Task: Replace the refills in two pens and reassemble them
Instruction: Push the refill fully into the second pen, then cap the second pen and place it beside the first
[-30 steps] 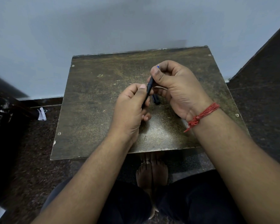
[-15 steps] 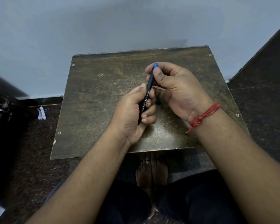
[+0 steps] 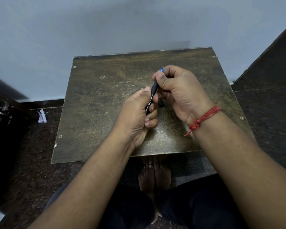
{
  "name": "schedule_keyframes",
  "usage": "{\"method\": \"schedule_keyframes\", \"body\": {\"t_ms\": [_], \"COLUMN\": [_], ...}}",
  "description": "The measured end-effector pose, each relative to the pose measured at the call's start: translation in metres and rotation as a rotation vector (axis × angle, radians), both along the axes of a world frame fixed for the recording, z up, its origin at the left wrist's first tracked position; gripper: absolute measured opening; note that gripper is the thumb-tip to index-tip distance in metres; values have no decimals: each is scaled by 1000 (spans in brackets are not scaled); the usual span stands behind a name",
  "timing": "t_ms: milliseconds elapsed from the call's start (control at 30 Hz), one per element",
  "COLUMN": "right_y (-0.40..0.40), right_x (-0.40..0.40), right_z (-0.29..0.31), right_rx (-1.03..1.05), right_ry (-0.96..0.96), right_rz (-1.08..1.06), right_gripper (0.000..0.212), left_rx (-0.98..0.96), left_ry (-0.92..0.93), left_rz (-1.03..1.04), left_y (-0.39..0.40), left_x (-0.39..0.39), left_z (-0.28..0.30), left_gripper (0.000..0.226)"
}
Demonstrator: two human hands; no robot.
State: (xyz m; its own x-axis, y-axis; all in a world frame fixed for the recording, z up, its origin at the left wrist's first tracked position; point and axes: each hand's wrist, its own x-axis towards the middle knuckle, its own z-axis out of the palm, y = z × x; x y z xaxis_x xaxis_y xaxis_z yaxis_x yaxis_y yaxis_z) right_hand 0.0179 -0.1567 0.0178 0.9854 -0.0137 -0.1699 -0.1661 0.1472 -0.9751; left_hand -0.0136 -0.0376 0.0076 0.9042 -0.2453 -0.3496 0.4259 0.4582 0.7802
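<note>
1. Pen barrel, slim black plastic with white lettering [image 3: 150,101], is held above the worn brown table [image 3: 96,103], tilted with its tip end up and away from me.
2. Left hand [image 3: 137,116]: fingers [image 3: 153,111] curled round the lower barrel, thumb laid along its side.
3. Right hand [image 3: 177,90]: thumb and forefinger pinch the upper end; the blue refill tip with fine metal point [image 3: 162,69] shows just above them.
4. A short dark piece [image 3: 161,103], possibly a cap or second pen part, lies on the table behind my hands; mostly hidden, cannot identify.
5. Handling, judged: barrel light, stiff and smooth, so apt to slip or roll; grip it mid-length. The refill is thin and likely to bend; hold it close to the barrel mouth and push straight. Keep the point off skin, as ink may smear.
6. Containers: none seen. The barrel acts as the sleeve; the refill appears largely inside it.
7. Second pen: not in view.
</note>
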Motion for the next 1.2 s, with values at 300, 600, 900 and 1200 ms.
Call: {"method": "schedule_keyframes", "body": {"t_ms": [300,600,900,1200], "right_y": [-14,11,3,-12], "right_x": [0,-10,-3,2], "right_z": [2,-3,3,5], "right_rx": [-864,-1434,-1220,-263], "right_ry": [-266,-250,-156,-54], "right_rz": [-107,178,109,-238], "right_gripper": [7,30,18,5], "left_rx": [131,199,217,241], "left_ry": [13,32,20,-35], "left_rz": [189,254,216,128], "left_y": [7,9,10,9], "left_x": [5,6,4,2], "left_z": [-5,-1,1,0], "left_gripper": [36,35,26,25]}}
